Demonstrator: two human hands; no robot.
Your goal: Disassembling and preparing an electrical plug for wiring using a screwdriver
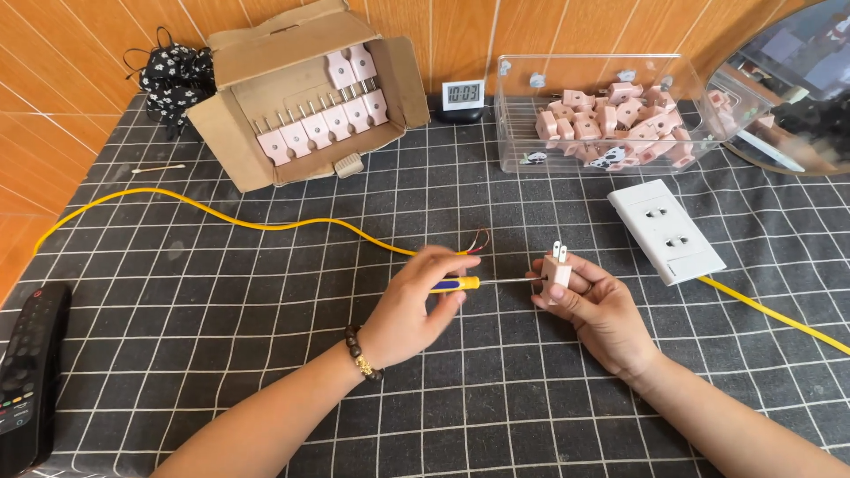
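Fingers of the left hand (pixel 409 305) are curling around a screwdriver (pixel 460 283), poking the pink plug (pixel 556 265) that the right hand (pixel 595 305) is pinching beside it.

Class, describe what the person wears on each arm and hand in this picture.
Both forearms are bare, with no sleeves in view. The left hand has a bracelet of dark brown beads with a gold-coloured charm at the wrist. The right hand shows a thin ring on one finger.

Screwdriver (pixel 469 283) in left hand (pixel 416 305), pink plug (pixel 556 268) in right hand (pixel 598 310).
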